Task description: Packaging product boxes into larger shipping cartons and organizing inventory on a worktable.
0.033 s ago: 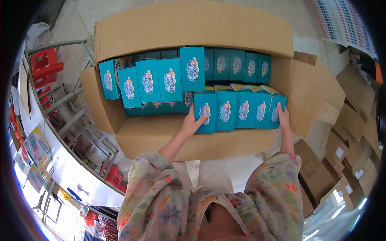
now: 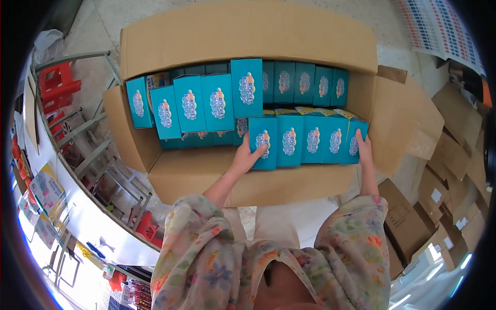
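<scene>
A row of several teal product boxes (image 2: pixel 290 142) is pressed together between my two hands, over the near right part of a big open carton (image 2: pixel 248 181). My left hand (image 2: pixel 246 157) grips the row's left end, thumb across the front of the end box. At the other end my right hand (image 2: pixel 363 147) presses against the last box, with its thumb on the front. Farther left, loose teal boxes (image 2: pixel 190 105) stand higher than the rest, one of them (image 2: pixel 247 88) the tallest. Darker teal boxes (image 2: pixel 305 84) sit deeper along the carton's back side.
A white table (image 2: pixel 88 217) curves along the left, with metal-framed racks (image 2: pixel 93 139) and red plastic stools (image 2: pixel 58 85) near it. Flattened and folded brown cardboard (image 2: pixel 408 219) lies to the right. The carton's right flap (image 2: pixel 408 121) is folded outward.
</scene>
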The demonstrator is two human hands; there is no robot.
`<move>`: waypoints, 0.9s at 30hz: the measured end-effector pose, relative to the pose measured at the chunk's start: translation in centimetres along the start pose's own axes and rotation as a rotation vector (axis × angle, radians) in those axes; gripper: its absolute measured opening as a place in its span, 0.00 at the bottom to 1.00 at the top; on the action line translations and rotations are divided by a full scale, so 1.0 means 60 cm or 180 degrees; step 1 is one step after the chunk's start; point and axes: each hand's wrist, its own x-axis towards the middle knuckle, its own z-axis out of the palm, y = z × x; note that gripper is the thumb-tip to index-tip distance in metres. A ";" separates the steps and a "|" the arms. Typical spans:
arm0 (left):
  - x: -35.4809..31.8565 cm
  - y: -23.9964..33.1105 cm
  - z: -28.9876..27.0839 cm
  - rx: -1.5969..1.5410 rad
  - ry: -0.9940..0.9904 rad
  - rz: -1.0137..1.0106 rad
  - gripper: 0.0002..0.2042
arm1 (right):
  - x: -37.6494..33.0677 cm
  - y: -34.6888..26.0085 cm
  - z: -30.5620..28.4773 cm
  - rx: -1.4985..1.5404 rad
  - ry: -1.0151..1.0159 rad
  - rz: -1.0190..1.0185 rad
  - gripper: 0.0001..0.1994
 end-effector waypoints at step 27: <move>0.067 -0.070 -0.021 0.0260 0.0173 -0.0399 0.34 | 0.032 0.039 0.039 -0.0742 0.0602 -0.0014 0.27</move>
